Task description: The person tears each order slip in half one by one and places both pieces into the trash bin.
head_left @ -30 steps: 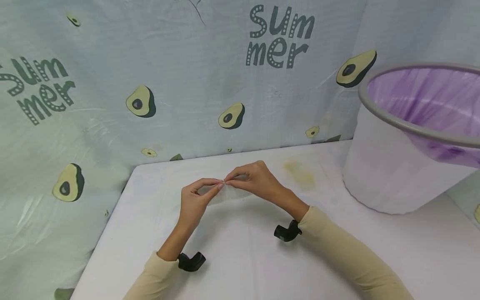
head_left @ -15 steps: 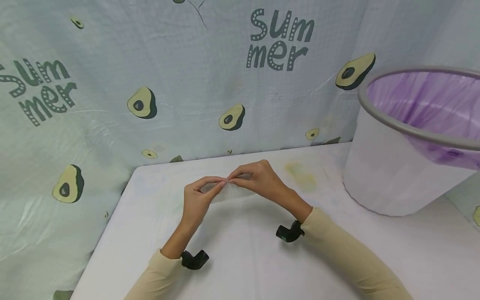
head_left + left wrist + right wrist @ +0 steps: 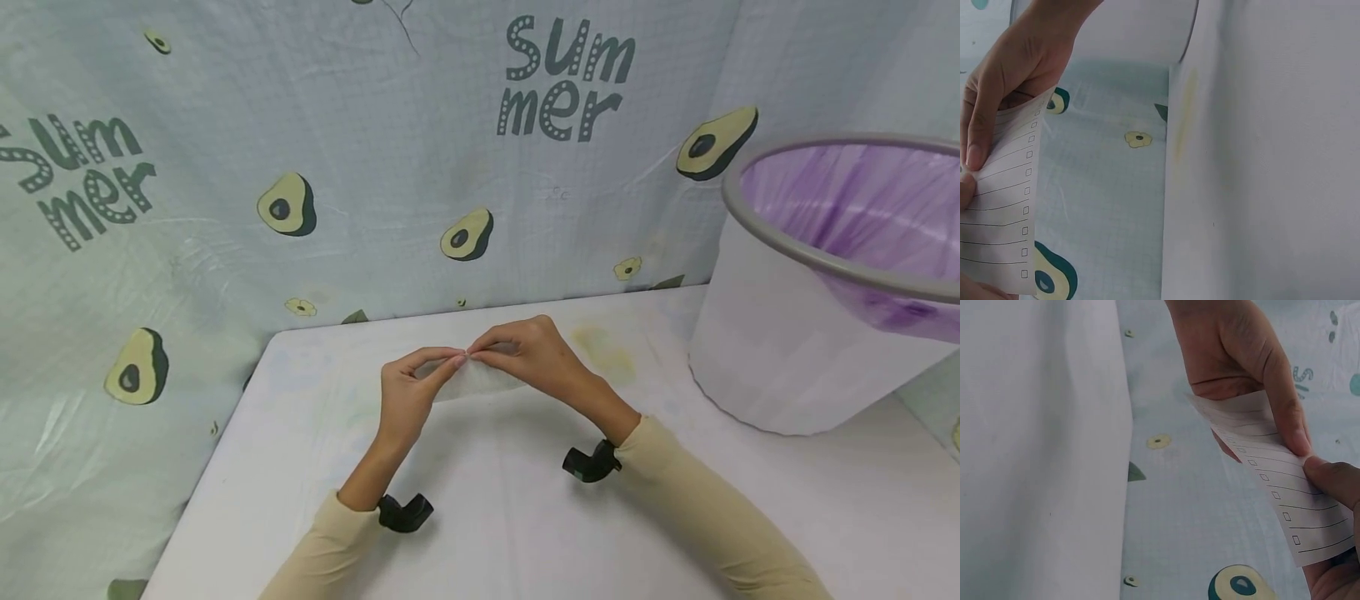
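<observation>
A lined white checklist sheet [image 3: 483, 381] with a row of small checkboxes is held up above the table between both hands. My left hand [image 3: 405, 396] pinches its upper edge near the middle. Right beside it, my right hand [image 3: 546, 358] pinches the same edge, so the fingertips of both meet. In the left wrist view the checklist sheet [image 3: 999, 219] bends slightly, its printed lines and boxes facing the camera. The right wrist view shows both thumbs pressed on the checklist sheet [image 3: 1272, 481], tip to tip. The fingers behind the paper are largely hidden.
A white bin [image 3: 787, 358] with a grey rim and purple liner stands at the right. The white-covered table [image 3: 480, 517] has a yellowish stain [image 3: 603, 350] near its back edge. Behind hangs a curtain [image 3: 375, 167] printed with avocados and lettering. Each wrist carries a black camera mount [image 3: 405, 512].
Both hands have drifted slightly to the right and a little farther from me, carrying the checklist sheet along. Their pinch on its edge looks the same.
</observation>
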{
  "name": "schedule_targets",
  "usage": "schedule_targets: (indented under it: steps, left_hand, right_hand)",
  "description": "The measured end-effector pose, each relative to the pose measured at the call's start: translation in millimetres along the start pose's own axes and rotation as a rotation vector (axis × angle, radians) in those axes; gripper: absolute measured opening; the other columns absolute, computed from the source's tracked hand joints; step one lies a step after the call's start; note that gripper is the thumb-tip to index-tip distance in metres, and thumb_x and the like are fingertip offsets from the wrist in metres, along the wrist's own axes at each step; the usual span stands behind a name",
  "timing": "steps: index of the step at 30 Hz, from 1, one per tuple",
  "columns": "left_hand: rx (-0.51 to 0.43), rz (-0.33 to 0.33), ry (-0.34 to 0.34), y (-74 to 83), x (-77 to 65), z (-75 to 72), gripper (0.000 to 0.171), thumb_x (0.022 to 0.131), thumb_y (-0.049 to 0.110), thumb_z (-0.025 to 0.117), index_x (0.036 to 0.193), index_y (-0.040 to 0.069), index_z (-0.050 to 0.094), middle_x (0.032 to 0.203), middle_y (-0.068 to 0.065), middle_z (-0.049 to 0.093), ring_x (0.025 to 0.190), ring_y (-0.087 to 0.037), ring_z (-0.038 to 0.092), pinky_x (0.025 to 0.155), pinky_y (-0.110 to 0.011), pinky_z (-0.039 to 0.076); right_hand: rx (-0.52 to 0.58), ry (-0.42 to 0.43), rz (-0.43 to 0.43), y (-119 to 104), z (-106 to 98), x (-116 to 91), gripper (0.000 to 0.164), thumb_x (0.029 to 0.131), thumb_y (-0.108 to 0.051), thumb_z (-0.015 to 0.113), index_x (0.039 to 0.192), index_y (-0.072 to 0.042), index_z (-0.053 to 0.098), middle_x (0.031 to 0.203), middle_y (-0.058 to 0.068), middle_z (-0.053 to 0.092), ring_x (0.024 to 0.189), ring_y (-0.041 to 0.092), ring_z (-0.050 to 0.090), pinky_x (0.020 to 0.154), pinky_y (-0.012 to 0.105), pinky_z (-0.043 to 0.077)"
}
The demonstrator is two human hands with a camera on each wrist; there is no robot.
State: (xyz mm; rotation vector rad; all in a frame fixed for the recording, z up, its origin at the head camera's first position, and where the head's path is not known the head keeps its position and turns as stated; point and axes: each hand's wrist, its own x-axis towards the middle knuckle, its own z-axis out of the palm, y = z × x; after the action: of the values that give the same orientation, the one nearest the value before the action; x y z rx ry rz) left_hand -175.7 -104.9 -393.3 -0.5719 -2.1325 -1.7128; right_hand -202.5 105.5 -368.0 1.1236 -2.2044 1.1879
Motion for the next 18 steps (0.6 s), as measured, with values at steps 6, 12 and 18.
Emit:
schedule_targets:
  steps: [6, 12, 18]
  left_hand:
    - [-0.005, -0.003, 0.005, 1.2, 0.9, 2.4, 0.011, 0.091, 0.011, 0.078, 0.098, 0.003, 0.081, 0.095, -0.010, 0.078, 0.097, -0.017, 0.072, 0.085, -0.027, 0.057]
    - [-0.026, -0.003, 0.005, 3.0, 3.8, 4.8, 0.011, 0.091, 0.012, 0.078, 0.097, 0.004, 0.081, 0.094, -0.008, 0.078, 0.097, -0.019, 0.072, 0.083, -0.028, 0.058]
    - [-0.038, -0.004, 0.002, 5.7, 5.4, 7.0, 0.011, 0.091, 0.011, 0.078, 0.097, 0.003, 0.081, 0.094, -0.009, 0.078, 0.097, -0.019, 0.072, 0.084, -0.029, 0.058]
  right_hand:
    - [-0.016, -0.014, 0.006, -0.9, -4.8, 0.8, 0.008, 0.088, -0.010, 0.080, 0.096, -0.010, 0.082, 0.091, -0.002, 0.079, 0.086, 0.009, 0.074, 0.073, 0.024, 0.058]
    - [-0.021, -0.008, -0.010, -1.4, -9.9, 2.3, 0.008, 0.088, -0.009, 0.080, 0.096, -0.010, 0.081, 0.091, -0.001, 0.079, 0.085, 0.009, 0.074, 0.070, 0.024, 0.058]
    - [-0.021, -0.003, -0.028, -3.1, -13.5, 3.2, 0.009, 0.088, -0.008, 0.080, 0.097, -0.008, 0.081, 0.092, 0.000, 0.079, 0.085, 0.012, 0.075, 0.071, 0.026, 0.058]
